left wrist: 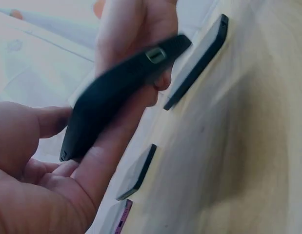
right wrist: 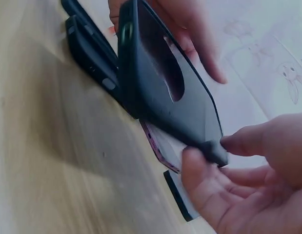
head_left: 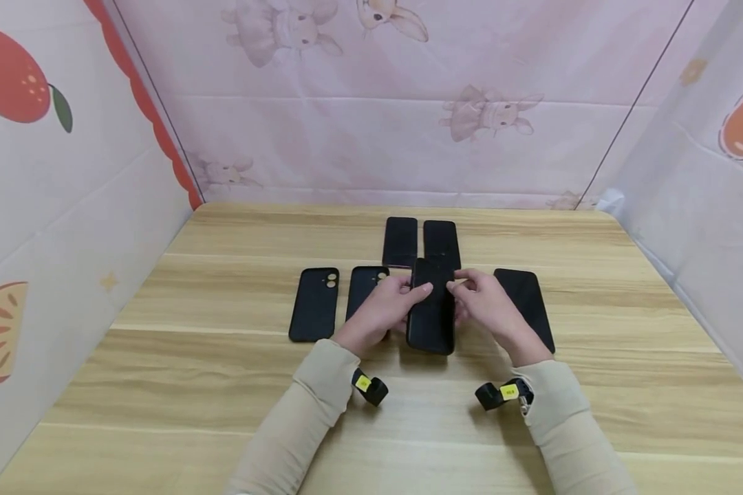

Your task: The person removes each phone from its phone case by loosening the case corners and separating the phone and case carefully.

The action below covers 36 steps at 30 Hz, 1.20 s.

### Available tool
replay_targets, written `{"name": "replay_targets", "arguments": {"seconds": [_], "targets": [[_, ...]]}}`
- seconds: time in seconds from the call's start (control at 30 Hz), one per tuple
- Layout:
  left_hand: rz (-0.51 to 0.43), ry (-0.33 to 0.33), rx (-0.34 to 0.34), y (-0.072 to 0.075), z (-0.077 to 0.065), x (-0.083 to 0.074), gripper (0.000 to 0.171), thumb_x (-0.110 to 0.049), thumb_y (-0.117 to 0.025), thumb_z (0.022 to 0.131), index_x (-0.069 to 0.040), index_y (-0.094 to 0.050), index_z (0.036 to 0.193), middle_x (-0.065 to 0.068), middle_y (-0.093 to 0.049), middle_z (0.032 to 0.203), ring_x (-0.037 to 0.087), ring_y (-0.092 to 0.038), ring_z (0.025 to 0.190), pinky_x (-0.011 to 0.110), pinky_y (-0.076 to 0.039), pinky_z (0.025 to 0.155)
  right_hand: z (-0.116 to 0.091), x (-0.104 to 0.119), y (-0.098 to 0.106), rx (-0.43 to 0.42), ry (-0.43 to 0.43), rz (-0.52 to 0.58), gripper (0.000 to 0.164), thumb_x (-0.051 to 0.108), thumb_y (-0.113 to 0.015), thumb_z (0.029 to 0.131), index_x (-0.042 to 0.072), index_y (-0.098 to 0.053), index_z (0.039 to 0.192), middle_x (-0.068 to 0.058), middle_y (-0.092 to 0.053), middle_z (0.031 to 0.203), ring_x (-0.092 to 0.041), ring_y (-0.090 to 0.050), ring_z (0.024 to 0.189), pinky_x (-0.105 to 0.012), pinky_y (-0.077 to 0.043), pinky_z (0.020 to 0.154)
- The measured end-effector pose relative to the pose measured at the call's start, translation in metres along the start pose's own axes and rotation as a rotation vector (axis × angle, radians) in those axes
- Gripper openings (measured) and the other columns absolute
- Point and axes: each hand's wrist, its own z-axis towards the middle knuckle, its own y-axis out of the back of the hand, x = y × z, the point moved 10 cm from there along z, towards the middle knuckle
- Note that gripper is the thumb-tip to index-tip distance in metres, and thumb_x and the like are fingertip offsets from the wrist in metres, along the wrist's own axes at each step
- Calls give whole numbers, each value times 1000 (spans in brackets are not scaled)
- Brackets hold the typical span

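Above the tabletop I hold a phone in a black case (head_left: pixel 432 320), tilted, its glossy screen facing up. My left hand (head_left: pixel 384 302) grips its left side, with the thumb over the screen and fingers underneath. On the opposite side, my right hand (head_left: pixel 486 302) pinches the case edge near the far corner; the right wrist view shows thumb and finger on that corner of the cased phone (right wrist: pixel 141 83). A port opening shows in the end of the case (left wrist: pixel 109 87) in the left wrist view. Whether the phone is fully seated at the pinched corner I cannot tell.
Two black phone cases (head_left: pixel 314 306) with camera cutouts lie to the left, one partly behind my left hand. Two dark phones (head_left: pixel 400 240) lie side by side at the back. Another flat black phone-shaped slab (head_left: pixel 526 302) lies to the right on the wooden table (head_left: pixel 223 385).
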Motion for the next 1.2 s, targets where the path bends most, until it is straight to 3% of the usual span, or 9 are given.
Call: {"name": "replay_targets", "arguments": {"seconds": [0.2,0.43,0.6,0.93,1.2], "targets": [[-26,9,41,1,-6,-6,36,-28,-60,100,-8,-55,129,11,-74,102,21,-74,83,37,-62,69,0,4,2,4,-11,212,42,25,-48,106,-5,-45,134,-6,-64,95,-13,-62,71,-30,-58,61],[18,25,62,3,-12,-6,34,-25,-60,100,-6,-56,128,11,-75,98,21,-74,83,39,-62,72,-3,6,-1,17,-6,272,46,38,-44,106,-3,-51,124,-3,-60,94,-13,-61,74,-28,-56,59],[33,-1,83,-1,-14,-12,31,-25,-59,100,-5,-58,125,12,-75,100,20,-73,84,40,-62,72,-4,10,-3,36,24,347,50,44,-39,106,-1,-56,114,1,-61,83,-11,-59,65,-26,-52,52],[-35,-30,126,-7,-15,-16,28,-19,-53,103,-2,-57,125,17,-73,104,21,-72,88,44,-62,75,-5,15,-7,58,46,650,38,35,-37,108,6,-59,99,2,-61,77,-10,-52,55,-22,-43,44],[-84,-30,143,-9,-18,-17,29,-18,-50,105,-2,-55,128,20,-71,110,20,-72,91,45,-61,79,-6,17,-6,1,78,732,40,28,-35,109,10,-59,83,3,-60,65,-9,-49,48,-21,-37,39]]}}
